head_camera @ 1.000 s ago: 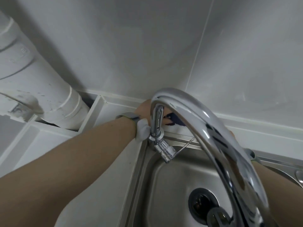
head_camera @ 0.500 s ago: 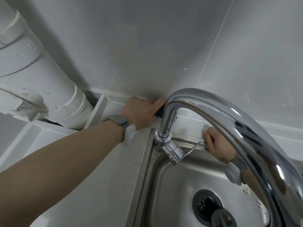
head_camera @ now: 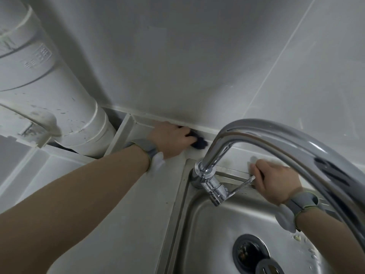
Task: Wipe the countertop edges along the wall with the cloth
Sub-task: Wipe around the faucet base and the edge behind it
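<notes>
- Head view, looking down over the sink corner: the left hand (head_camera: 169, 140) has its fingers curled round a dark cloth (head_camera: 198, 143), pressing it into the raised edge (head_camera: 209, 131) where the countertop (head_camera: 126, 204) meets the wall (head_camera: 177, 66).
- The cloth sits just left of the tap (head_camera: 211, 171), between the big white pipe (head_camera: 49, 95) and the tap's base.
- The right hand (head_camera: 274, 180) rests on the ledge behind the sink (head_camera: 227, 224), on the far side of the tap, fingers bent. Something pale shows at the fingertips, but I cannot tell whether it grips anything.
- To do this stroke well, I'd say keep the cloth bunched tight under the fingertips, push it right into the seam, and drag along the wall line in 1 steady pass instead of dabbing.
- The tap base looks like the awkward bit; the cloth probably needs threading behind it so no strip is skipped.
- The braced right hand should help with balance while leaning in.
- Count: 2 hands, 2 grey wristbands, 1 cloth, 1 tap with 1 lever, 1 sink, 1 drain (head_camera: 250, 252), 1 pipe.
</notes>
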